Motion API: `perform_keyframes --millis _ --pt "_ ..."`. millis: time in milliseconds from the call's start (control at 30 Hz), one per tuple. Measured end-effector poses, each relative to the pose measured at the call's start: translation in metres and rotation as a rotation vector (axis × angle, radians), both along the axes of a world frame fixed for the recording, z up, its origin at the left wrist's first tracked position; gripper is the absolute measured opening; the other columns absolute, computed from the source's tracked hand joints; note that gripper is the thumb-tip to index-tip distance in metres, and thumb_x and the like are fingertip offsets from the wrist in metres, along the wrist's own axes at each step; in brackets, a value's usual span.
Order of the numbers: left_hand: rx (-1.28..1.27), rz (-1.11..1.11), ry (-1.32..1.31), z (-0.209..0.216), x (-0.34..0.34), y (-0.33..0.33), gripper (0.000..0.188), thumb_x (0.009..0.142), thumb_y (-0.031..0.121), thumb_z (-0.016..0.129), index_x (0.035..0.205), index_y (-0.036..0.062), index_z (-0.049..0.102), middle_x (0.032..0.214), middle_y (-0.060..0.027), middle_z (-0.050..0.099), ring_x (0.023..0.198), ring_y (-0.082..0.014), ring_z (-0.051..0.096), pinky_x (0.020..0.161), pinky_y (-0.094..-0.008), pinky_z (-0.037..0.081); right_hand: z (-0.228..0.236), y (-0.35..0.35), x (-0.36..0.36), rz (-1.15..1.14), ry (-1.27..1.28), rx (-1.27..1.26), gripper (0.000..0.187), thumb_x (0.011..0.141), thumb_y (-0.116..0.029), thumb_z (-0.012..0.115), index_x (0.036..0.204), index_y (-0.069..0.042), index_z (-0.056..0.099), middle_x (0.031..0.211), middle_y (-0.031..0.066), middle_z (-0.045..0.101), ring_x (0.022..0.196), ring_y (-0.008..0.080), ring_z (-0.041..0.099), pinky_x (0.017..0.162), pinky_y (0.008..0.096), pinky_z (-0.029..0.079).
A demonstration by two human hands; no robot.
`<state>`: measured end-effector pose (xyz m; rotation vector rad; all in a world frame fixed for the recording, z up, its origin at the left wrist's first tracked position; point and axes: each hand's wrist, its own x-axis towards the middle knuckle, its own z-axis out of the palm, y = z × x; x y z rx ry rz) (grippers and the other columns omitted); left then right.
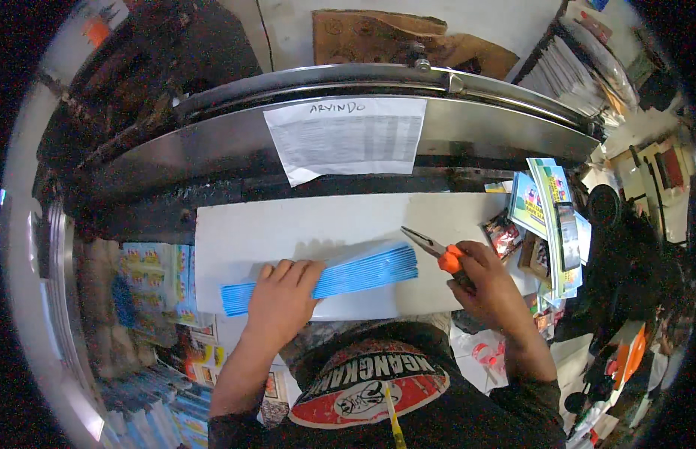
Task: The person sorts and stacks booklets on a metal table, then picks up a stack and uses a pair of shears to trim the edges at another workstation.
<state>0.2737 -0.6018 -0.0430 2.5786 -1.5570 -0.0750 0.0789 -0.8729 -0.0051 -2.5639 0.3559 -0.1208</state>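
Observation:
On a white board (348, 217) lies a fanned stack of thin blue booklets (370, 271), their edges showing as narrow stripes. My left hand (286, 295) is closed over the left part of this stack, fingers across its top and thumb at the near side. To the right of the stack, my right hand (486, 284) grips a pair of long-nose pliers (443, 254) with orange and dark handles. The pliers' jaws point up and left, slightly parted, above the board and apart from the stack.
Behind the board runs a metal machine bar (497, 127) with a printed sheet (348, 138) hanging from it. Colourful booklets (553, 217) are piled at the right. Printed sheets (157, 277) lie at the left, and several blue stacks (149, 408) sit lower left.

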Motion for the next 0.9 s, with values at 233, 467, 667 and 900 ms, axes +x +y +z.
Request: perform_keyframes --millis 233,467,667,900 --pt "-0.031 0.020 -0.013 0.001 0.000 -0.002 0.052 0.071 0.020 0.077 0.120 0.0131 0.059 0.107 -0.0048 0.066 0.101 -0.0240 0.061 0.087 -0.0417 0.044 0.004 0.016 0.001 0.109 0.038 -0.378 0.028 0.081 -0.013 0.068 0.106 -0.002 0.064 0.136 0.0167 0.051 0.122 0.0344 0.049 0.104 0.0490 0.039" --pt "-0.034 0.007 -0.015 0.000 0.000 -0.002 0.045 0.074 0.015 0.070 0.118 0.0161 0.061 0.097 -0.0038 0.067 0.096 -0.0238 0.062 0.084 -0.0404 0.045 -0.005 0.028 0.010 0.135 0.051 -0.147 0.031 0.086 -0.026 0.068 0.107 -0.003 0.063 0.108 0.0131 0.056 0.100 0.0333 0.058 0.082 0.0401 0.048" --pt "-0.075 -0.043 -0.026 -0.001 0.003 0.000 0.040 0.076 0.012 0.067 0.116 0.0175 0.063 0.094 -0.0029 0.066 0.092 -0.0236 0.062 0.083 -0.0399 0.047 -0.034 0.027 -0.007 -0.329 0.235 1.269 0.041 0.090 -0.027 0.070 0.116 0.003 0.059 0.101 0.0114 0.062 0.076 0.0205 0.058 0.067 0.0309 0.047" --pt "-0.071 -0.044 -0.006 0.001 0.006 -0.002 0.040 0.077 0.011 0.066 0.115 0.0179 0.063 0.094 -0.0033 0.066 0.092 -0.0239 0.062 0.083 -0.0393 0.047 -0.031 0.035 -0.007 -0.351 0.111 1.863 0.039 0.092 -0.024 0.068 0.120 0.001 0.059 0.102 0.0111 0.064 0.077 0.0195 0.061 0.062 0.0317 0.046"
